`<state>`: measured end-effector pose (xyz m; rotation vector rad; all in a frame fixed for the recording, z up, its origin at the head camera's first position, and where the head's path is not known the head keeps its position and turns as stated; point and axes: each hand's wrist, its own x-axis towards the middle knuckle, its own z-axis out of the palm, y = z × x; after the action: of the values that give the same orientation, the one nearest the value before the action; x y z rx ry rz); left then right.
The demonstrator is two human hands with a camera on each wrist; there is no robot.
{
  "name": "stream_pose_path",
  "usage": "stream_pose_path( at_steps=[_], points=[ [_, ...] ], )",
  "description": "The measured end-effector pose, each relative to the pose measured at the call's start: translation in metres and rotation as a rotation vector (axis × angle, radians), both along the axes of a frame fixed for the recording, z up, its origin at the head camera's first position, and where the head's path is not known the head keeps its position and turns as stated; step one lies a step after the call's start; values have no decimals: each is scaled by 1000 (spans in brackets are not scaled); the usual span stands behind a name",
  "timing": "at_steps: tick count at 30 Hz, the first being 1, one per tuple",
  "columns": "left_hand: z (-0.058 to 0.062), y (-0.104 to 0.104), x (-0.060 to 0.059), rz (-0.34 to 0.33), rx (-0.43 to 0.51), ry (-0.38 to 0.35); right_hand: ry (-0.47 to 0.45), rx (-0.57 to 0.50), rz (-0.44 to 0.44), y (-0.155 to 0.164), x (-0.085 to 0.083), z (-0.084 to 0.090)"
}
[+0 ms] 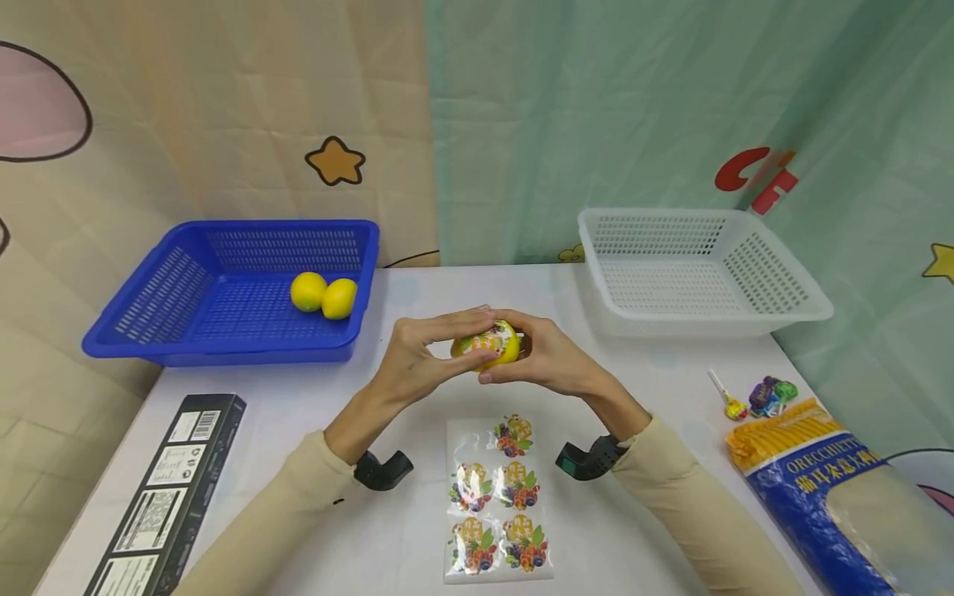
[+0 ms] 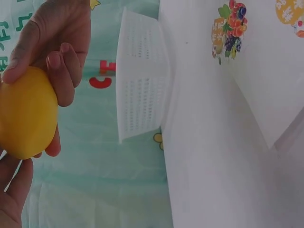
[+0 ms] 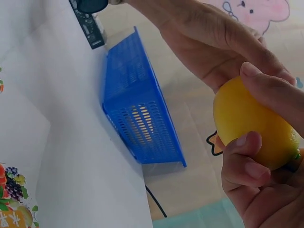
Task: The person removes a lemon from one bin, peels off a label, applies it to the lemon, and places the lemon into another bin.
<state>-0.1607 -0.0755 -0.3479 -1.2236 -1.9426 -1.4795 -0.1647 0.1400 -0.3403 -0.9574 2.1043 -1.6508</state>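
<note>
A yellow lemon [image 1: 510, 344] is held up above the table between both hands, with a colourful fruit sticker [image 1: 484, 340] on the side facing the head camera. The left hand [image 1: 419, 358] pinches it from the left, its thumb lying over the sticker. From the right, the right hand [image 1: 555, 358] grips the other end with curled fingers. Both wrist views show the lemon's bare yellow underside [image 2: 28, 114]. Below the hands lies a sticker sheet [image 1: 498, 501] with several fruit stickers; its upper left place is blank.
A blue basket [image 1: 179, 358] with two lemons [image 1: 309, 291] stands at the back left, a white basket [image 1: 715, 317] at the back right. On the left lies a long black box [image 1: 173, 497]. Lollipops [image 1: 768, 396] and a pasta bag [image 1: 827, 488] lie on the right.
</note>
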Motion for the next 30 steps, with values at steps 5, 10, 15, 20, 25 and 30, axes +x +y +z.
stream_pose_path(
  at_steps=[5, 10, 15, 20, 25, 30],
  points=[
    [4, 4, 3, 18, 6, -61, 11, -15, 4, 4, 2, 5],
    [10, 11, 4, 55, -43, -106, 27, -35, 28, 14, -1, 8],
    [17, 20, -1, 47, -115, -121, 56, -67, -3, 25, -8, 6],
    [17, 34, -11, 15, -133, -118, 70, -61, -77, 39, -12, 1],
    [14, 46, -21, 12, -82, -160, 55, 64, -112, 55, -12, 5],
    [17, 52, -32, 70, -52, -168, 171, 306, -294, 102, -15, 13]
  ],
)
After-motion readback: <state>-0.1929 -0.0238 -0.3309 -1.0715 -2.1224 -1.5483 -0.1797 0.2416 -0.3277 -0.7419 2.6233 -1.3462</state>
